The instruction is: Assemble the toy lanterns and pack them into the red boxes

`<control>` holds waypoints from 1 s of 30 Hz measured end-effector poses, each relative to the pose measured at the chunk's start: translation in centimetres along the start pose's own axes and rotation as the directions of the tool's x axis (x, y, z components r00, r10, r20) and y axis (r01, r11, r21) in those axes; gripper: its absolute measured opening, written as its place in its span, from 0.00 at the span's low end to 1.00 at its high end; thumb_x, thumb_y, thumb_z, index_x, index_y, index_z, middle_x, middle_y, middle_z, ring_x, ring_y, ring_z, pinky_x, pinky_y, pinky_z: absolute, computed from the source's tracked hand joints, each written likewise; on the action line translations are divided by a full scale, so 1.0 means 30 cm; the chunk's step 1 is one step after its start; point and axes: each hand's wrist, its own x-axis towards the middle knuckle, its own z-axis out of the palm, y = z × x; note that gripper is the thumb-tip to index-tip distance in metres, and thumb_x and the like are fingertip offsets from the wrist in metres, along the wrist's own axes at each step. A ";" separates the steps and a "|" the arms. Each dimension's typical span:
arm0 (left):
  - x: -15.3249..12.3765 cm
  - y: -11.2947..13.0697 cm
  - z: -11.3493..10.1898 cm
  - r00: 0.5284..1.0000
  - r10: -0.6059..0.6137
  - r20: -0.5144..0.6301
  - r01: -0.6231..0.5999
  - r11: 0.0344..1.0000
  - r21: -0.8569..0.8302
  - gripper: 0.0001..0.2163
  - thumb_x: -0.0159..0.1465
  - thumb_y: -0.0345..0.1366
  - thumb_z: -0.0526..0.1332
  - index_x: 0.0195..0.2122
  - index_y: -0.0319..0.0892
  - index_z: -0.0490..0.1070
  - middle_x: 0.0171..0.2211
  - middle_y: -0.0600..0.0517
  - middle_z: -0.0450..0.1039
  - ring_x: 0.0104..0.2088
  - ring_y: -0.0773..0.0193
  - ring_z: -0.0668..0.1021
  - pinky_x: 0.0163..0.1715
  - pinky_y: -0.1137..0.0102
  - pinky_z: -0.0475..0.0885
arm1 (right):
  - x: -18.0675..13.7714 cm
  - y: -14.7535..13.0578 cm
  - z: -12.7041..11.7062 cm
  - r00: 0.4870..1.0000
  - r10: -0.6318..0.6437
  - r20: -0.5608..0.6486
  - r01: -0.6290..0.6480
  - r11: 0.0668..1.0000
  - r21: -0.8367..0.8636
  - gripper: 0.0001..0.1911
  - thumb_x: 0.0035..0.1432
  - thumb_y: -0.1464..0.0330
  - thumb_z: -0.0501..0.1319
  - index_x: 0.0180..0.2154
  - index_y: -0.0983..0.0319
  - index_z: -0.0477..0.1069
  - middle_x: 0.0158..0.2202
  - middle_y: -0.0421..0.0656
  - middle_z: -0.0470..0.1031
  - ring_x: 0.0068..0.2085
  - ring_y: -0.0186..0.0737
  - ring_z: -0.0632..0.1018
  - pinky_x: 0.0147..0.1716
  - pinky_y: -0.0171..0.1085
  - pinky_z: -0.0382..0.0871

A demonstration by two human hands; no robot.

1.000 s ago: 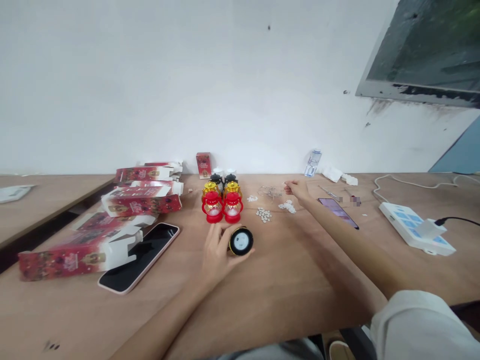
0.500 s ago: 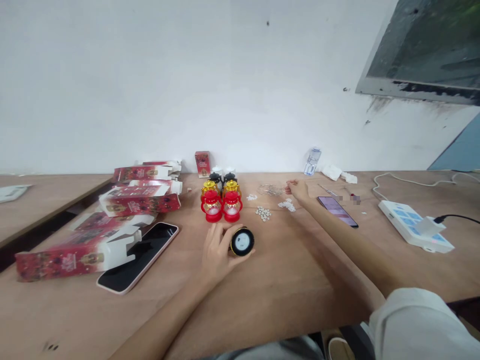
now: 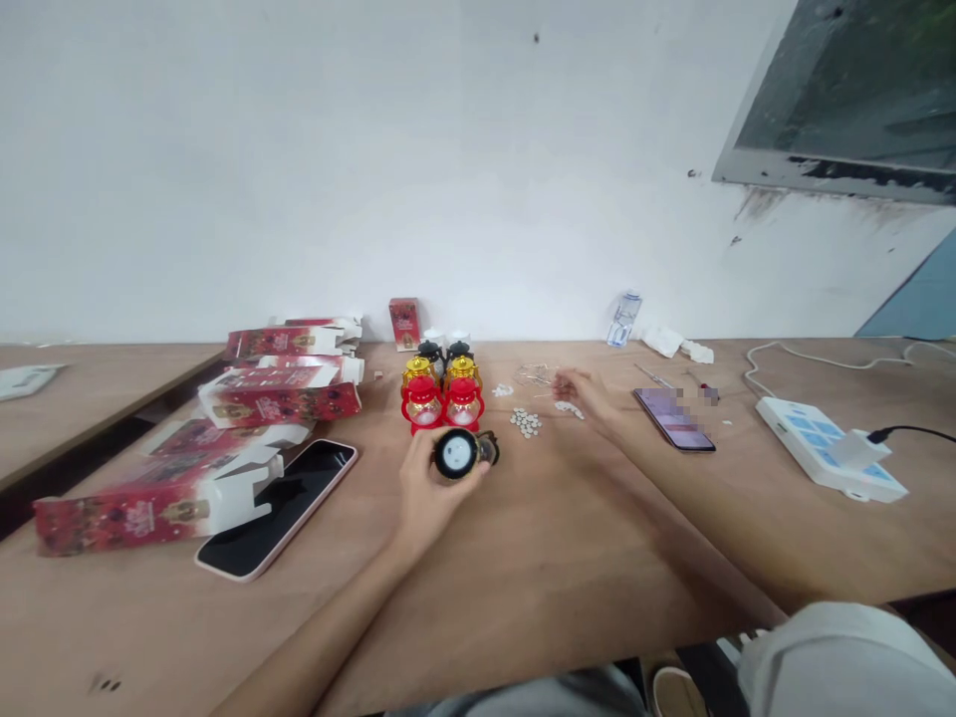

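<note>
My left hand [image 3: 433,483] is closed around a small dark lantern with gold-coloured trim [image 3: 456,454]. It lies tipped over in the hand, its round black base with a white centre facing me. In front of it stand two red mini lanterns [image 3: 463,403], with gold ones [image 3: 416,372] and black ones [image 3: 459,351] in rows behind. My right hand [image 3: 587,393] has its fingers pinched together beside a heap of thin wire pieces [image 3: 534,375] and over small white pieces [image 3: 569,409]; what it grips is too small to make out. Several button cells [image 3: 526,423] lie between the hands.
Flattened red boxes [image 3: 276,406] and a dark phone [image 3: 280,508] lie at the left. A red box [image 3: 404,325] stands by the wall. At the right are a second phone [image 3: 674,418], a power strip [image 3: 829,448], a clear bottle [image 3: 624,319] and crumpled tissue [image 3: 661,342].
My left hand has turned the lantern and shifted it slightly left and up, so its side now shows. My right hand has moved left and a little nearer, over the white pieces.
</note>
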 end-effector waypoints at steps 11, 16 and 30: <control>0.032 -0.014 0.020 0.637 -0.717 0.284 0.688 0.361 -0.630 0.07 0.52 0.35 0.66 0.29 0.36 0.72 0.27 0.53 0.73 0.29 0.69 0.75 0.30 0.76 0.73 | -0.317 0.111 0.042 0.903 -0.415 0.111 0.421 0.906 -0.038 0.10 0.53 0.61 0.63 0.25 0.60 0.70 0.34 0.42 0.69 0.40 0.39 0.73 0.44 0.41 0.68; 0.048 -0.028 0.012 0.566 -0.764 0.309 0.740 0.307 -0.599 0.05 0.57 0.35 0.62 0.31 0.38 0.72 0.26 0.53 0.74 0.25 0.68 0.76 0.26 0.75 0.74 | -0.358 0.096 0.018 0.420 -0.774 0.474 0.906 0.330 -0.264 0.06 0.54 0.73 0.62 0.37 0.60 0.71 0.38 0.45 0.69 0.41 0.39 0.74 0.41 0.40 0.72; 0.062 -0.042 -0.004 0.548 -0.779 0.306 0.759 0.309 -0.572 0.08 0.58 0.39 0.61 0.31 0.40 0.71 0.25 0.53 0.75 0.24 0.68 0.76 0.25 0.76 0.73 | -0.358 0.096 0.032 0.158 -0.769 0.620 0.975 0.021 -0.223 0.08 0.55 0.77 0.59 0.39 0.64 0.72 0.31 0.47 0.74 0.38 0.41 0.75 0.37 0.41 0.76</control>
